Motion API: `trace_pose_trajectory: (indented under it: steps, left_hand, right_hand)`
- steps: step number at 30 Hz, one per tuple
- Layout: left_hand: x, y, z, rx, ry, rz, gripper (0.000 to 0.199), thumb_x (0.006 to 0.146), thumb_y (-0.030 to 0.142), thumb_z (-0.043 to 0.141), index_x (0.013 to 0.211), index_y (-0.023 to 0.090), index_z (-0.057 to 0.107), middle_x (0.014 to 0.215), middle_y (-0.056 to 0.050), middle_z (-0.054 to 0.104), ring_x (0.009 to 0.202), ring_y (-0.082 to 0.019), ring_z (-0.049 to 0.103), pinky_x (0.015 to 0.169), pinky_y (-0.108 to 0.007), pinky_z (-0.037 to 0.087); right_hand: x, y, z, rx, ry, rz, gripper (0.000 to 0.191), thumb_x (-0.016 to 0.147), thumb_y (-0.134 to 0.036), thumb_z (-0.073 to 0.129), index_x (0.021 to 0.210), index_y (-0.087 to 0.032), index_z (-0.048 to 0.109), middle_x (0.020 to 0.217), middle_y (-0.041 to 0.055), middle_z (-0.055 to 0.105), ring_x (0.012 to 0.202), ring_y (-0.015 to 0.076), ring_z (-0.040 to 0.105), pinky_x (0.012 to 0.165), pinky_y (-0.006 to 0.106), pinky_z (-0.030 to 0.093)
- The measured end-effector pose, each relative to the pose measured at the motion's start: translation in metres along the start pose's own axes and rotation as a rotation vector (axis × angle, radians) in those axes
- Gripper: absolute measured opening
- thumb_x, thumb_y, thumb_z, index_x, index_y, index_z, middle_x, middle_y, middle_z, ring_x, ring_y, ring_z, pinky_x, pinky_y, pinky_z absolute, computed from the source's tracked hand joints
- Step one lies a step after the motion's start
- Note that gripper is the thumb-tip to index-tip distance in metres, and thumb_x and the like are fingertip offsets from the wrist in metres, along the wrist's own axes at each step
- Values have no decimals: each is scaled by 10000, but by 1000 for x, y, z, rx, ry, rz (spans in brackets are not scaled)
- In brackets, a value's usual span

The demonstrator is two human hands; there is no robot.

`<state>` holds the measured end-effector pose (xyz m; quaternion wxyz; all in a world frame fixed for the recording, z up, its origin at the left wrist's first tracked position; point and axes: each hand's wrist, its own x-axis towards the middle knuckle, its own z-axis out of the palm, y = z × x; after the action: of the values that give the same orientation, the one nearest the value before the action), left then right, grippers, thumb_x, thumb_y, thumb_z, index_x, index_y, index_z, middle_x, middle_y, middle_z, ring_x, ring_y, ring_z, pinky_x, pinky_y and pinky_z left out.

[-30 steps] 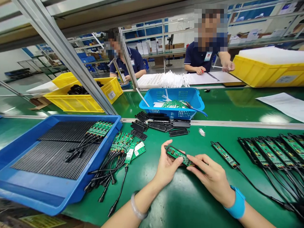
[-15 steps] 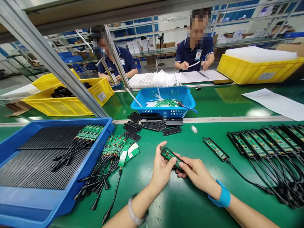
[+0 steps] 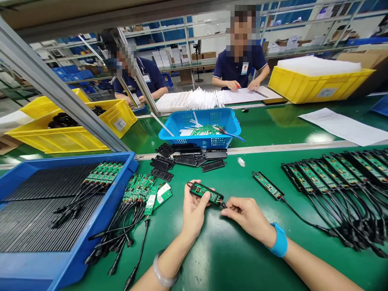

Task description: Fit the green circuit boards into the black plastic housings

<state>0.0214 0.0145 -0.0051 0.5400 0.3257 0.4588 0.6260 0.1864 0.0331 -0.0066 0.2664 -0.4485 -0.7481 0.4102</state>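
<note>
My left hand (image 3: 194, 214) grips a green circuit board (image 3: 216, 197) seated in a narrow black plastic case, thumb on top and fingers beneath. My right hand (image 3: 249, 216) pinches the black cable (image 3: 223, 205) where it leaves the case's right end, by the coloured wires. The rest of that cable is hidden by the hand. Just right of my hands lies another cased board (image 3: 268, 186), its cable running right. Loose circuit boards with cables (image 3: 138, 188) are piled on the left, beside the blue tray.
A large blue tray (image 3: 129, 165) holds more boards. Empty black cases (image 3: 185, 160) lie before a blue basket (image 3: 200, 141) with green and white strips. Cased boards (image 3: 342, 169) line the right. Two people sit opposite, near yellow bins (image 3: 321, 87). A metal post (image 3: 65, 89) slants across the left.
My right hand has slid from the board to the cable end of the case. The case has turned flatter and shows more fully. The camera view has shifted slightly right.
</note>
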Motion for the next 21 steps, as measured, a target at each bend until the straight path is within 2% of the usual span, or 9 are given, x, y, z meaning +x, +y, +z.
trace_pose_trajectory:
  steps: [4,8,12,16,21]
  left_hand:
    - [-2,0,2,10,-5,2,442,776,311,685,1104,243,398,900,-10,641,928,-200,661,729,-286,540]
    - [-2,0,2,16,0,-1,447,766,317,695,1102,250,407,917,-6,629,943,-201,657,760,-301,539]
    - [-3,-1,2,13,5,-2,455,750,327,711,1088,249,416,949,-6,605,933,-201,660,758,-305,543]
    - [-4,-2,3,8,-14,-28,435,769,319,695,1090,236,414,939,-8,595,905,-191,668,693,-262,549]
    - [-4,-2,3,-4,9,-14,428,773,297,695,1089,231,413,917,-3,608,891,-183,672,673,-239,547]
  right_hand:
    - [1,2,-2,-48,-9,20,355,832,-428,595,587,-180,529,510,-56,456,489,91,361,479,232,246]
    - [2,3,-6,-109,3,0,324,848,-452,576,659,-188,596,563,-33,545,511,107,426,501,240,288]
    - [1,2,-4,-63,-7,-60,344,883,-462,520,694,-194,626,629,-5,621,566,127,513,545,241,346]
    - [-1,1,0,5,-7,-66,390,894,-467,503,640,-191,610,575,-12,609,534,118,523,543,232,361]
    - [0,-2,-1,-9,3,-82,395,916,-451,465,680,-187,641,609,3,631,575,129,556,574,242,385]
